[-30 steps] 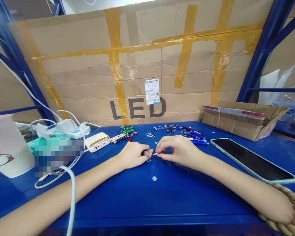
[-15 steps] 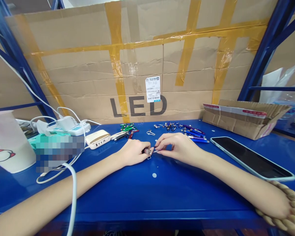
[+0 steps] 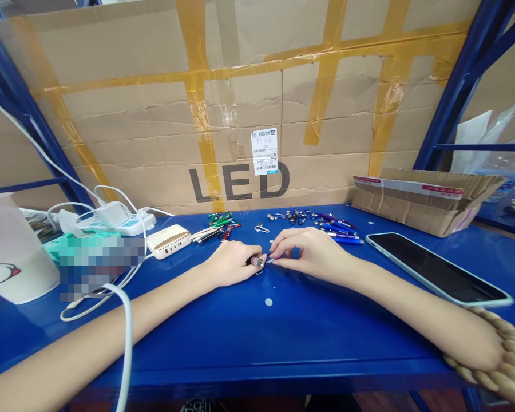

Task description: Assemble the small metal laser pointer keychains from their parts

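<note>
On a blue shelf surface, my left hand is closed around a small silver-tipped cylinder with a metal clip hanging under it. My right hand pinches a thin small part right at the cylinder's tip; the two hands nearly touch. Just behind them lie a loose metal clip, a pile of blue pen-like barrels, small metal parts and a bunch of green and red ones.
A phone lies face up at right, with a flat cardboard box behind it. At left are a white cup, a power strip with cables and a cream power bank. A taped "LED" carton forms the back wall.
Both hands stay together at the same spot on the small cylinder. The view has tipped slightly, so everything sits a little higher in the picture.
</note>
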`<state>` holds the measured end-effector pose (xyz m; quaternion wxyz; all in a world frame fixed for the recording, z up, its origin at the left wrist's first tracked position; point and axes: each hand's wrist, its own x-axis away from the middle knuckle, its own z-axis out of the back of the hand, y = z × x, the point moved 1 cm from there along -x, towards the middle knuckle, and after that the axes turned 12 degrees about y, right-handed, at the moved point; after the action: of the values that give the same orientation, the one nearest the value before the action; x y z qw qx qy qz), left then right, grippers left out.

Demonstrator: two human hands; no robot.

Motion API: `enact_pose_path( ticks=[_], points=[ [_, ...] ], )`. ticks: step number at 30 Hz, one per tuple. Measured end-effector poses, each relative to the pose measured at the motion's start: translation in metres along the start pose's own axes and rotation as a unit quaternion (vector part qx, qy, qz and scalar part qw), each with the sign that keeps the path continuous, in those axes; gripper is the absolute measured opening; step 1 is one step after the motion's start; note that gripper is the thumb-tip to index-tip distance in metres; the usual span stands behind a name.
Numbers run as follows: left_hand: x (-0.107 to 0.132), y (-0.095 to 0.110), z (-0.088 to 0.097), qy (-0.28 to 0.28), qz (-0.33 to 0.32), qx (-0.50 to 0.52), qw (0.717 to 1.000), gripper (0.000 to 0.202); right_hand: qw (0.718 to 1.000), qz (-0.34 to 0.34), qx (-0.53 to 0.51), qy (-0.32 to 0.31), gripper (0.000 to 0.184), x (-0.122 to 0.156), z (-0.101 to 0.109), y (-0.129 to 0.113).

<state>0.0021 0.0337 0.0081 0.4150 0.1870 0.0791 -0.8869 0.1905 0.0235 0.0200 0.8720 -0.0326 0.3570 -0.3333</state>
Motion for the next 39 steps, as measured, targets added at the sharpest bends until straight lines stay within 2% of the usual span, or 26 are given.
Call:
enact_pose_path(
  ticks=[10, 17, 24, 39],
  points=[
    [-0.0018, -0.0011, -0.0014, -0.011, -0.004, -0.004, 1.000, 0.023, 0.994, -0.042, 0.062, -0.083, 0.016, 0.0013, 0.0005, -0.0039],
    [-0.0034, 0.0000, -0.0016, -0.020, 0.018, 0.003, 1.000, 0.020, 0.994, -0.054, 0.060, -0.079, 0.024, 0.0016, 0.0010, -0.0052],
    [-0.0042, 0.0017, -0.0001, -0.024, 0.017, 0.007, 1.000, 0.019, 0.995, -0.027, 0.055, -0.078, 0.019, 0.0025, -0.0003, -0.0047],
    [-0.0028, 0.0026, 0.0016, -0.027, 0.021, 0.004, 0.999, 0.017, 0.994, -0.042, 0.060, -0.079, 0.015, 0.0011, -0.0003, -0.0024]
  ],
)
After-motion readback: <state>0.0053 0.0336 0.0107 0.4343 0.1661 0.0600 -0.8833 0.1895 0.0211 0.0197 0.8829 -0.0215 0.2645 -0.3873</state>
